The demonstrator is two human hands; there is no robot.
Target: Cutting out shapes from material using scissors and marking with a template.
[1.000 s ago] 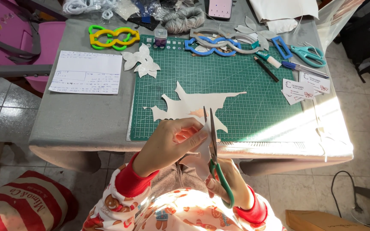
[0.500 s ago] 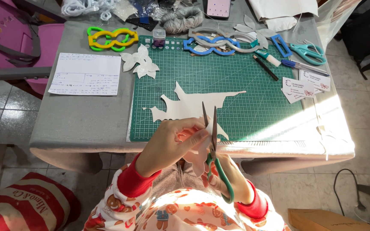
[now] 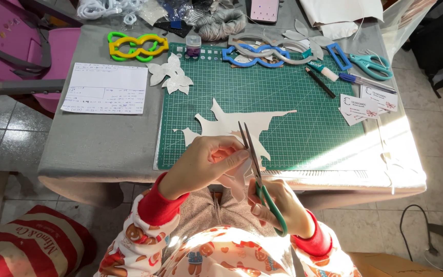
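Head view: left hand pinches a white cutout; right hand grips green-handled scissors, whose blades could nick the left fingers.

We see hard sunlight coming in from the right of our hands, washing out the table edge there to near white. Glare also burns out the pyjama just below our hands. The mat above them is evenly lit and sharp. The floor to the left sits dimmer. Edges bend slightly outward.
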